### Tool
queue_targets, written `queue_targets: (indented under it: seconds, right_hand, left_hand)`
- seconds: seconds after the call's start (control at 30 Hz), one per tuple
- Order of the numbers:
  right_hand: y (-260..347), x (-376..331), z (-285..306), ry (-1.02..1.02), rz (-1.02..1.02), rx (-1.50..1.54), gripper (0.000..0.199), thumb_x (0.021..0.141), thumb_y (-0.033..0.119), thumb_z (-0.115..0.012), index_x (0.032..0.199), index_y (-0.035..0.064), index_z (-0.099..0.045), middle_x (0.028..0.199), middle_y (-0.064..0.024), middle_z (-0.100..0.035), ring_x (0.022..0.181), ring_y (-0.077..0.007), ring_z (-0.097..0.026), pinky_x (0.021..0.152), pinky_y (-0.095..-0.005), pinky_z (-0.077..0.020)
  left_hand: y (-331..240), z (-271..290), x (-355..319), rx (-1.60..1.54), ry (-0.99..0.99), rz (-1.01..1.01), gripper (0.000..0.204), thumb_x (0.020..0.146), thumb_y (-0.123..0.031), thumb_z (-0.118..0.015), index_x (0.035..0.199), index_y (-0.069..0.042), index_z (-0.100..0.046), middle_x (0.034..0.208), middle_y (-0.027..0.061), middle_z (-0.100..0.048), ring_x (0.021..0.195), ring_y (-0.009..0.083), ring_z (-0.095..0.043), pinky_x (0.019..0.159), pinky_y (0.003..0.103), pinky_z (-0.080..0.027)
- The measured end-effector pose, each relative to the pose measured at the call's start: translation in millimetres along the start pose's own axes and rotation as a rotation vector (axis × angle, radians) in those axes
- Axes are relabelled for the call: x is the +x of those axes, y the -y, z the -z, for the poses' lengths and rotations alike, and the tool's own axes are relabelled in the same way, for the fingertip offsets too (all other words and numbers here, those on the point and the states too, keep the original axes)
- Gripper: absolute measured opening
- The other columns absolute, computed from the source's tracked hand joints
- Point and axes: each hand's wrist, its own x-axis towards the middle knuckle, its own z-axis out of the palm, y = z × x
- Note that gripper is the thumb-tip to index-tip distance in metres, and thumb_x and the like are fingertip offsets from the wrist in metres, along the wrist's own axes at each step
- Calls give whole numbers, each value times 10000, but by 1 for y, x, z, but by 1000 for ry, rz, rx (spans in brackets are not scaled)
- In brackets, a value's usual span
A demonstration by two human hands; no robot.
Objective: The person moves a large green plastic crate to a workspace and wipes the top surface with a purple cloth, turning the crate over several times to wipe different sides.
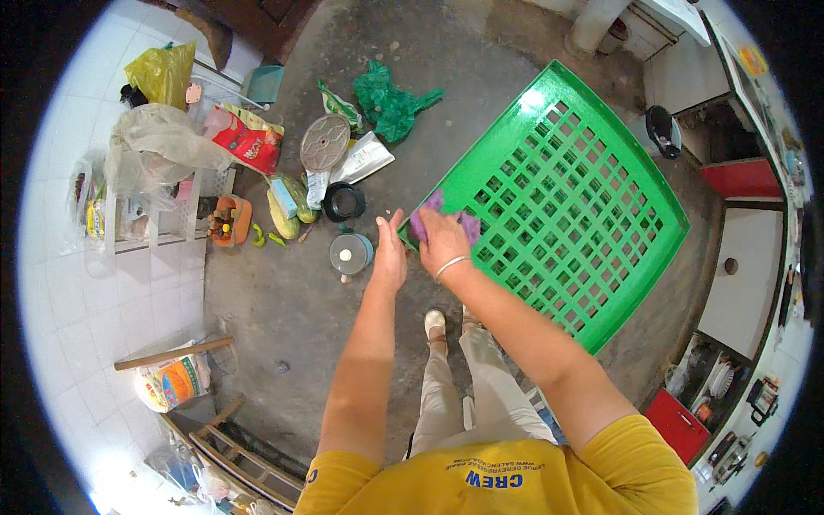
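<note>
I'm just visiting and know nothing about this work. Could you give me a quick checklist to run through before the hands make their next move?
1. Purple cloth in the right hand: ok, bunched at the left corner of the green panel.
2. Left hand steadying the panel: cannot tell; it is open beside that corner, contact unclear.
3. Panel well supported: cannot tell; whatever bears it is hidden.
4. Lid on the small pot: ok, in place.
5. Floor to the panel's left clear: not ok; a black bowl and a green plastic bag are there.
</note>
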Motion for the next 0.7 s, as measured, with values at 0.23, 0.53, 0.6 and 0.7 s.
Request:
queue_targets:
  seconds: [0.23, 0.53, 0.6, 0.7]
  right_hand:
    - [-22, 25, 37, 630, 117, 61, 210, 716, 161, -550, 915, 183, -611, 884, -125, -626, 825, -303, -597, 723, -412, -467]
    - [-7, 6, 9, 345, 141, 149, 296, 720, 128, -547, 1015, 103, -551, 948, -172, -601, 890, -359, -555, 799, -445, -424]
    - [-7, -2, 22, 459, 120, 90, 275, 738, 138, -540, 1012, 113, -551, 913, -170, -609, 879, -351, -561, 794, -445, -424]
    - [-28, -8, 49, 776, 83, -47, 204, 759, 160, -528, 953, 129, -582, 829, -163, -622, 826, -330, -587, 756, -431, -441]
  left_hand:
    - [6, 3, 0, 90, -69, -21, 679, 886, -602, -141, 1357, -141, -303, 1325, 55, -379, 1138, 207, -383, 896, 354, -309]
    - [14, 6, 2, 59, -10, -16, 618, 909, -555, -189, 1370, -153, -277, 1305, 80, -386, 1152, 212, -395, 975, 355, -279]
    - [9, -2, -3, 114, -35, -20, 617, 909, -553, -194, 1373, -154, -268, 1319, 93, -374, 1173, 220, -383, 991, 369, -270]
    - [4, -9, -9, 158, -67, -65, 621, 907, -557, -193, 1373, -152, -262, 1333, 104, -359, 1188, 226, -374, 993, 380, -272]
